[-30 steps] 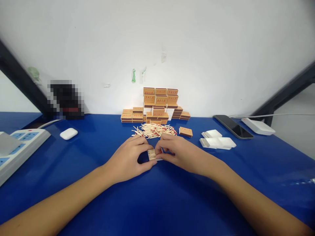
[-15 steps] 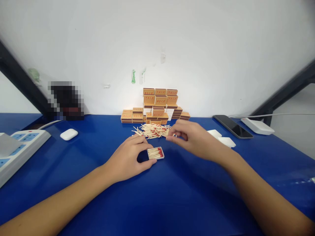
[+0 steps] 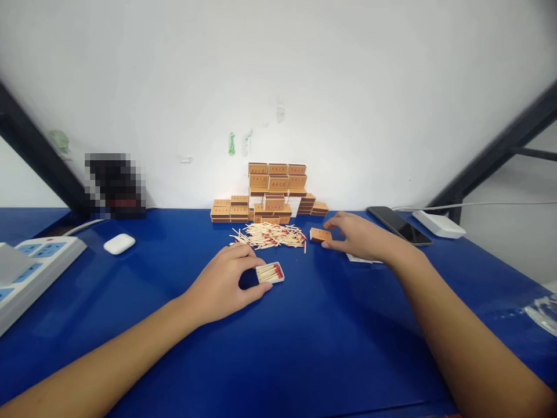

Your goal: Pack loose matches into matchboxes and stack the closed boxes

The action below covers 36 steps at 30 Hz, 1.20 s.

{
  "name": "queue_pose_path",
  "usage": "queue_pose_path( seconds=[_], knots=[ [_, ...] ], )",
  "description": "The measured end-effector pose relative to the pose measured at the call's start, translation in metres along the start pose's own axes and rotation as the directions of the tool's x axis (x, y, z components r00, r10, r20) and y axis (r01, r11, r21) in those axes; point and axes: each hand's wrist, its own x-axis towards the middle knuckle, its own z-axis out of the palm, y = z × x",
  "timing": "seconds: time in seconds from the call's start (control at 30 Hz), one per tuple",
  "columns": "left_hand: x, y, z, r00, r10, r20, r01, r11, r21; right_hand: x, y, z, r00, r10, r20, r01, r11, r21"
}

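"Blue, glossy tabletop [image 3: 278, 360]. What's cut off up close?"

"Both forearms [image 3: 117, 354], by the btm & side edges. Something clear [image 3: 542, 313] at the R edge too, can't ID it."

"L hand [image 3: 220, 284]?"

"Curled round the left end of a tray [image 3: 275, 282], thumb on the near side, index on the far, holding it. Other fingertips hard to make out."

"Tray looks like?"

"Thin white card, shallow, rectangular, flat on the tabletop. Matches [image 3: 268, 271] lie inside, pale sticks, red heads all to the R. Off left, a power strip [image 3: 47, 261], white w/ blue sockets, cut by the edge."

"R hand [image 3: 359, 237]?"

"Further off: thumb & finger parted round the right end of a matchbox [image 3: 319, 234], orange top w/ red print, dk brown side. Can't tell if it's gripping. Hand hides most of some white card [image 3: 360, 259]. Loose matches [image 3: 267, 235] in a messy heap, L of the matchbox. Phone [image 3: 395, 225] just beyond the wrist."

"Far end?"

"Stacked boxes [image 3: 278, 184], stepped, by a smooth wall [image 3: 348, 104]; print's blurry. Blk thing [image 3: 115, 186] on L is pixelated."
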Motion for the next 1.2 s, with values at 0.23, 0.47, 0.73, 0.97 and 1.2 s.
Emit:
queue_pose_path(
  seconds=[0.23, 0.47, 0.73, 0.97, 1.2],
  knots=[
    [-0.001, -0.004, 0.004, 0.999, -0.045, -0.009, 0.045, 0.999, 0.000, -0.004, -0.020, -0.012, 0.998, -0.022, -0.067, 0.029, 0.994, 0.105],
    [0.003, -0.006, -0.008, 0.988, -0.034, -0.151, 0.037, 0.999, 0.013, -0.025, -0.088, -0.005, 0.895, -0.390, -0.215, 0.439, 0.855, 0.277],
    [0.008, -0.015, -0.016, 0.994, -0.010, -0.107, 0.007, 1.000, -0.029, -0.026, -0.097, 0.004, 0.916, -0.364, -0.169, 0.401, 0.822, 0.403],
    [0.010, -0.027, -0.012, 0.970, -0.202, -0.137, 0.183, 0.974, -0.137, -0.021, -0.092, 0.009, 0.912, -0.409, -0.004, 0.373, 0.827, 0.420],
    [0.010, -0.036, -0.011, 0.942, -0.298, -0.154, 0.264, 0.942, -0.209, -0.010, -0.063, -0.002, 0.971, -0.213, -0.112, 0.240, 0.837, 0.491]
  ],
)
